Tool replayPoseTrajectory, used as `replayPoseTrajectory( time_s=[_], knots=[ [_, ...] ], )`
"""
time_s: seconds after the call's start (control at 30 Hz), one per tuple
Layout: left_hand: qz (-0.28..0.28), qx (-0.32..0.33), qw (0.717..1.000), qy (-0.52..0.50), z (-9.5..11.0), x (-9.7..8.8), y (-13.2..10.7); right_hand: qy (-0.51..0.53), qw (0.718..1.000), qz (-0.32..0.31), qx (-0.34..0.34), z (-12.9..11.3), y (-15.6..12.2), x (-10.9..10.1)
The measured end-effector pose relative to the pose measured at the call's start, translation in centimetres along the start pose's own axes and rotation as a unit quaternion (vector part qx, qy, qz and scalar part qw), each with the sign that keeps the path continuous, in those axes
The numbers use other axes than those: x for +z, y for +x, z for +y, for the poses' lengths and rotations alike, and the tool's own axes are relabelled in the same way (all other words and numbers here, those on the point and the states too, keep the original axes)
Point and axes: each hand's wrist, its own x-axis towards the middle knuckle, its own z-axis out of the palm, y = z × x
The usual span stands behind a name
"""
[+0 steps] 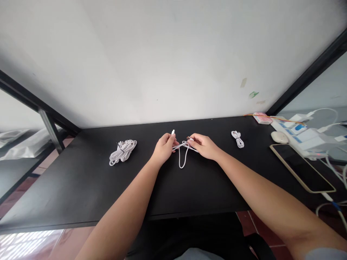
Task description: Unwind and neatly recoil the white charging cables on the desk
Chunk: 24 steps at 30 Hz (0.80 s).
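Observation:
Between my hands is a white charging cable (183, 166), its strands crossing and one loop hanging toward me. My left hand (164, 145) is closed on the cable, with a small white plug (173, 132) poking up past the thumb. Closed on the other side, my right hand (204, 146) pinches the end with a second connector (190, 138). To the left lies a large tied bundle of white cable (123, 152). A smaller tied white cable (238, 139) lies to the right. My fingers partly hide the held strands.
The black desk (81, 180) meets a white wall behind. At the right are a phone (302, 168) with a cable plugged in, a white rounded case (279, 137), a power strip (284, 129) with chargers, and a pink box (262, 118). Black frame posts stand at both sides.

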Motion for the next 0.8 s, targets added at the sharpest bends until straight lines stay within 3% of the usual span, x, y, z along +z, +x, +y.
replayPoseTrajectory(
  time_s=[0.8],
  knots=[
    [-0.003,0.016,1.0,0.015,-0.44,-0.01,0.12,-0.056,0.998,0.009,-0.002,0.01,0.1,0.03]
  ],
)
